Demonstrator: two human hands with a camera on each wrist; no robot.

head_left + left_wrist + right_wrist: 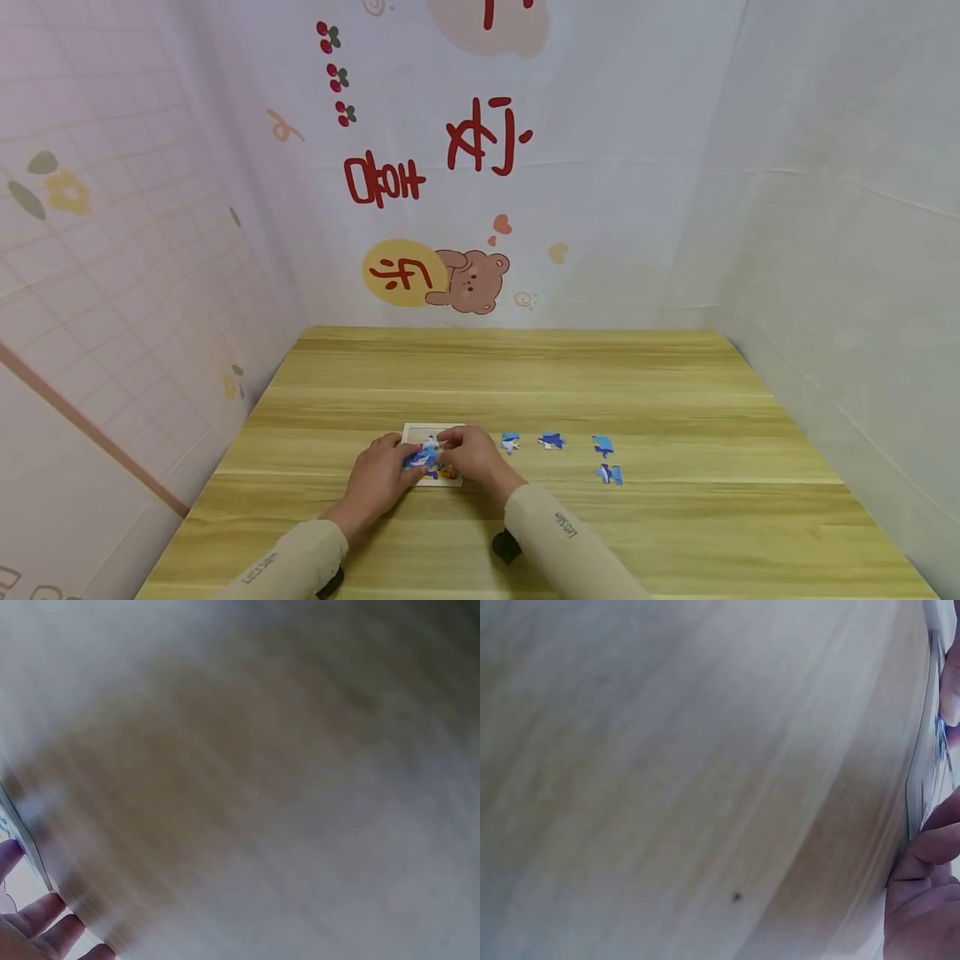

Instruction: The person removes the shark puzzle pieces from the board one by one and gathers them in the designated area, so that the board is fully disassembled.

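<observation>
One white frame [431, 426]: low on the table [675, 517], between the two hands; its far edge runs level with the table's far edge, sides pointing away from the person. Which axis is longer I cannot tell – hands cover both flanks.
Fitted pieces [423, 460]: inside the frame, mostly blue, with orange at its near right corner; a bare strip shows along its far side.
Left hand [378, 475]: fingers loosely spread, touching the frame's left edge, thumb at its near left part.
Right hand [477, 457]: at the frame's right side, thumb and forefinger close together over the pieces; whether they grip one I cannot tell.
Loose pieces [551, 441]: four, right of the frame – three in a row stretching away from it, the fourth just nearer the person than the farthest; the second's long axis runs sideways.
Hard to see: wrist views are mostly blurred tabletop, frame and fingers cut off at the edges.
</observation>
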